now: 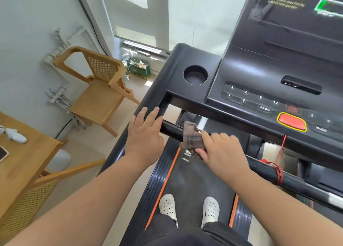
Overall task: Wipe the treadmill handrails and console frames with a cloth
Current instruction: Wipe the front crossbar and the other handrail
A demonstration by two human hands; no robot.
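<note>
I stand on a black treadmill whose front crossbar handrail runs from the left side rail down to the right. My right hand presses a brown-grey cloth around that bar near its left end. My left hand lies flat, fingers spread, on the left side handrail where the crossbar joins it, holding nothing. The console frame with a round cup holder and button panel sits just above the bar.
A red stop button and a red safety cord wound on the bar lie to the right. A wooden chair and a wooden table stand to the left. My white shoes rest on the belt.
</note>
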